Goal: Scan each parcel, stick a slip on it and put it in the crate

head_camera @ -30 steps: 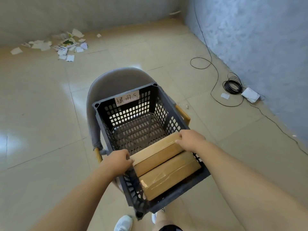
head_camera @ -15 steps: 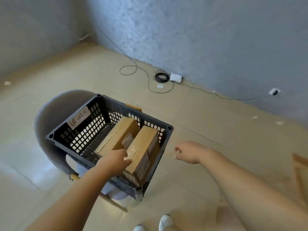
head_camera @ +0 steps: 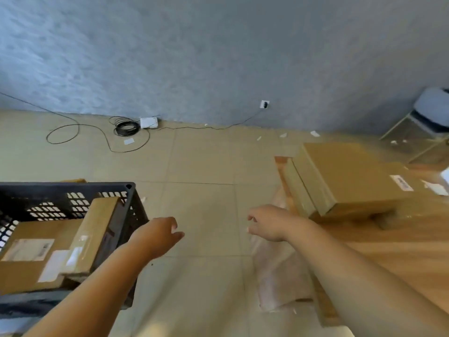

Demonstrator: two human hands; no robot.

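The black slotted crate [head_camera: 130, 203] stands at the left and holds two brown cardboard parcels: a flat one with white slips [head_camera: 36, 259] and a second [head_camera: 97, 229] leaning on edge against the crate's right wall. My left hand [head_camera: 160, 235] hangs empty in the air just right of the crate, fingers loosely spread. My right hand [head_camera: 267, 222] is empty too, fingers relaxed, left of the wooden table [head_camera: 401, 254]. On that table lie stacked cardboard parcels [head_camera: 349, 181], the top one with a small white label.
Crumpled clear plastic wrap [head_camera: 279, 276] hangs off the table's left edge. Along the grey wall lie a coiled black cable [head_camera: 126, 128], a white box [head_camera: 149, 122] and a wall socket [head_camera: 264, 104]. A chair [head_camera: 430, 113] stands at the far right. Paper scraps dot the tiled floor.
My view has swung right from the crate to the table. Both hands have let go of the parcel left in the crate and moved right, away from it.
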